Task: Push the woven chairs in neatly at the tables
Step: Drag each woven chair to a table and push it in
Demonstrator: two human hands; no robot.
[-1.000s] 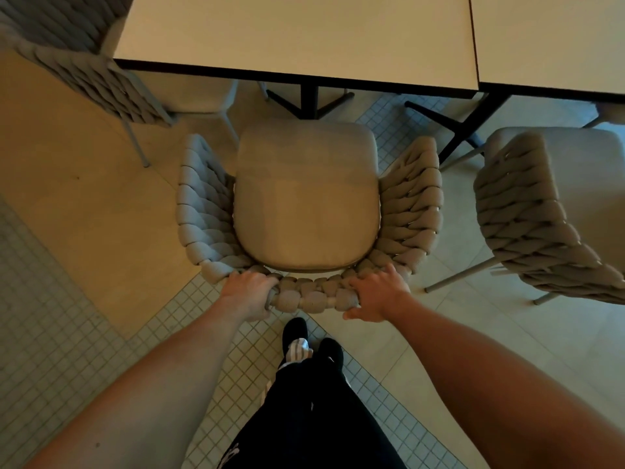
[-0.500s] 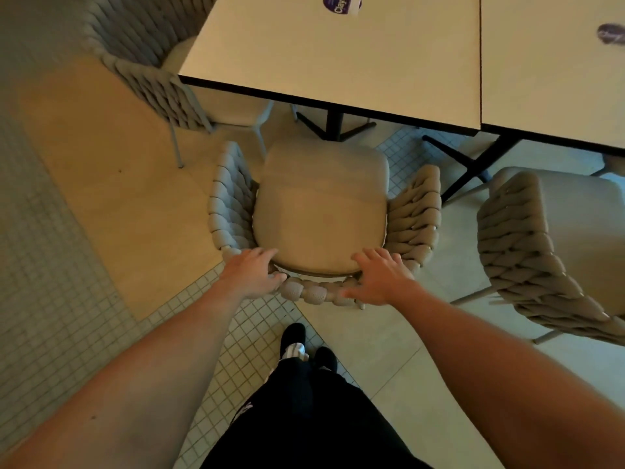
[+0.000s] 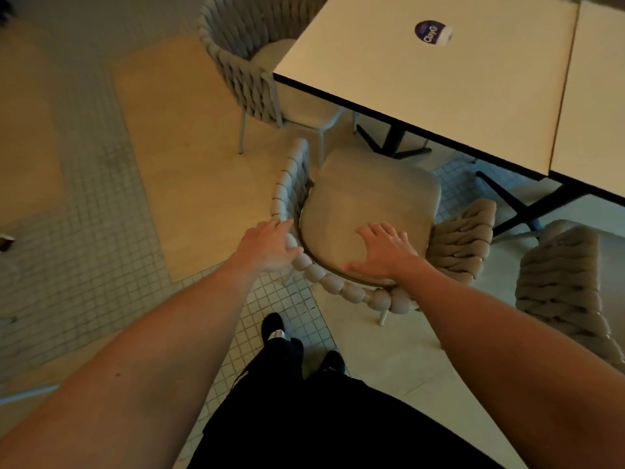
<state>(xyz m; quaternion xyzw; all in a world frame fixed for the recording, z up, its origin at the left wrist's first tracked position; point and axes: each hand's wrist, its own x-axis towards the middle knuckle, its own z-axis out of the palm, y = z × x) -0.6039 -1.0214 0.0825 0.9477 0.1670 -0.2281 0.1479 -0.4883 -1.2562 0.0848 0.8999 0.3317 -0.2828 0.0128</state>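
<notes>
Chair: woven chair (image 3: 368, 211) sits skewed just before the table (image 3: 439, 82), seat barely under.
Left hand (image 3: 270, 247): spread on the backrest.
Right hand (image 3: 382, 252): spread, seemingly over the seat.
Advice: push evenly, squaring it to the table.

Both hands reach out with straight fingers: the left hand (image 3: 269, 245) rests on the rope-woven rim of a beige cushioned armchair (image 3: 368, 211), while the right hand (image 3: 382, 250) lies over its seat cushion. Beyond the fingertips stands a cream square table with a black edge (image 3: 439, 93). Another woven chair (image 3: 568, 292) sits right of the right forearm.
</notes>
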